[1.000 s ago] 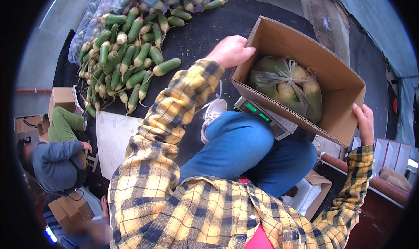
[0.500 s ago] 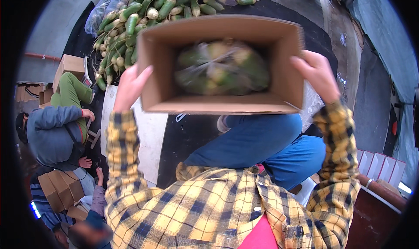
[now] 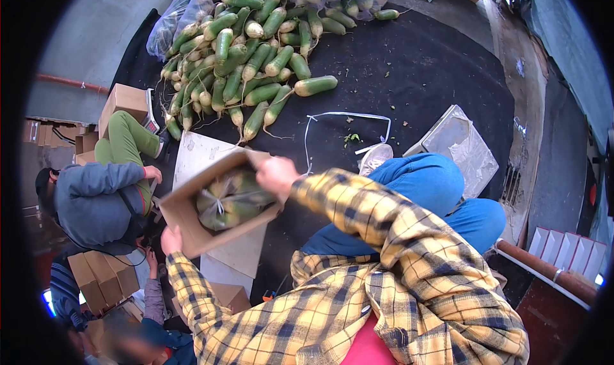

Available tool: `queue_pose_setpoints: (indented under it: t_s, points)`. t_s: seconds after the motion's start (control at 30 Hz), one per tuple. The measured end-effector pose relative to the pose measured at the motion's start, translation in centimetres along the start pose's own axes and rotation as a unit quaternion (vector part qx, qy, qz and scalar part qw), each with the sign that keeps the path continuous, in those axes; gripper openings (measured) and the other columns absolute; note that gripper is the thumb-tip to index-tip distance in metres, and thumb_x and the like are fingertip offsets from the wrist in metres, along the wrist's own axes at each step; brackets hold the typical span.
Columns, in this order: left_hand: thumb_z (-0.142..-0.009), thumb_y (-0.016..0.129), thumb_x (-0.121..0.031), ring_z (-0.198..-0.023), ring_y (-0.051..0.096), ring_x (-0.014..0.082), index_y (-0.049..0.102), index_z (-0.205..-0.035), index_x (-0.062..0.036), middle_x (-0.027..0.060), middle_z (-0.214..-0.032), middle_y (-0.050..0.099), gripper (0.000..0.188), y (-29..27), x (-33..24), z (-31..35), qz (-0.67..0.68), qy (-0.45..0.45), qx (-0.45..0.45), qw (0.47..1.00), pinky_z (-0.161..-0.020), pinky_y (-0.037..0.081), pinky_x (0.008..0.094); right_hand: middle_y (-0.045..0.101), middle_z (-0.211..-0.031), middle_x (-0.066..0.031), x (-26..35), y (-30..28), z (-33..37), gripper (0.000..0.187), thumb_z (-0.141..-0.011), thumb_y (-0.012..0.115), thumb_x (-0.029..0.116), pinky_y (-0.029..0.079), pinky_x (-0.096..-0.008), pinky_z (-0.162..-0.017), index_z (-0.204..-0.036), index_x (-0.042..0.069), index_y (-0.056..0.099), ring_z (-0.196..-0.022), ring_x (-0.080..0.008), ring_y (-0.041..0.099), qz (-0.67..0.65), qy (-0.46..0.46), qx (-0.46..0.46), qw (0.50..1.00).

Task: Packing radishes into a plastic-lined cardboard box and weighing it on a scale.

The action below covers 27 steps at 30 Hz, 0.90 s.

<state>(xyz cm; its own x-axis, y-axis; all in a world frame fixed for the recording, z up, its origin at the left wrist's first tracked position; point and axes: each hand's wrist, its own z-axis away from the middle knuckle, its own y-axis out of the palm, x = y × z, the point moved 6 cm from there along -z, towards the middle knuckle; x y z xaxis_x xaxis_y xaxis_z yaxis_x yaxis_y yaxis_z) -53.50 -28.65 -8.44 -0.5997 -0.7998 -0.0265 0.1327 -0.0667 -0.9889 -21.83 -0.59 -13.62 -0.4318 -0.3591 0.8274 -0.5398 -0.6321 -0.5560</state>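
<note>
i see a black mat [image 3: 422,64] under heaped radishes [image 3: 246,58]; both hands, left hand [image 3: 171,240] and right hand [image 3: 276,173], clasp the cardboard box [image 3: 185,221], fingers hidden behind its walls.

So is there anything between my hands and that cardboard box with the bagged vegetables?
Nothing visible. The right hand grips the cardboard box at its far rim, and the left hand holds its near corner. The bag of green vegetables lies inside it.

The open brown cardboard box [image 3: 192,227] I hold sits tilted at my left side, mouth facing up toward me. Inside lies a knotted clear plastic bag [image 3: 231,199] stuffed with green-and-white radishes, filling most of it.
</note>
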Motion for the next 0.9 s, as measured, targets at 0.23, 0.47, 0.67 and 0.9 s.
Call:
queue_pose_setpoints:
  t_s: [0.23,0.47,0.67,0.9]
  points:
    - [-0.08,0.064,-0.026,-0.107,0.051,0.0349,0.051,-0.109,-0.0014,0.0198,-0.121,0.046,0.04,-0.5,-6.3,0.4,-0.137,-0.126,-0.087,0.979,-0.087,0.044,0.0452,0.061,-0.068,-0.0187,4.6,-4.0,1.8,0.028,-0.081,0.053,0.029,0.047,-0.0447,-0.067,-0.076,0.001,0.058,-0.069,-0.0364,0.061,0.069,-0.105,0.071,0.99]
    - [-0.08,0.059,-0.013,-0.122,0.04,0.0358,0.049,-0.12,-0.0013,0.02,-0.129,0.044,0.043,-8.1,-43.6,12.7,0.263,0.484,-0.192,0.812,-0.102,0.029,0.0453,0.059,-0.072,-0.0156,6.6,-20.1,13.5,0.02,-0.082,0.055,0.018,0.047,-0.0425,-0.058,-0.071,0.002,0.049,-0.067,-0.0339,0.06,0.0,-0.186,-0.067,0.98]
    - [-0.078,0.064,-0.023,-0.119,0.04,0.0362,0.047,-0.121,-0.0007,0.02,-0.132,0.04,0.052,-7.8,-57.3,28.3,0.269,0.664,-0.055,0.695,-0.101,0.029,0.0481,0.061,-0.081,-0.0117,-2.9,-32.2,31.1,0.014,-0.079,0.06,0.006,0.05,-0.0358,-0.064,-0.092,0.003,0.058,-0.072,-0.0284,0.061,0.083,-0.026,-0.412,0.907]
    - [-0.079,0.063,-0.025,-0.099,0.053,0.0279,0.053,-0.103,-0.0018,0.0158,-0.105,0.054,0.035,-2.9,-70.0,32.6,0.062,0.748,-0.029,0.66,-0.089,0.038,0.0406,0.061,-0.08,-0.0113,-12.5,-33.9,45.6,0.013,-0.076,0.06,0.005,0.048,-0.0356,-0.064,-0.089,0.003,0.058,-0.072,-0.0268,0.061,0.282,0.228,-0.462,0.81]
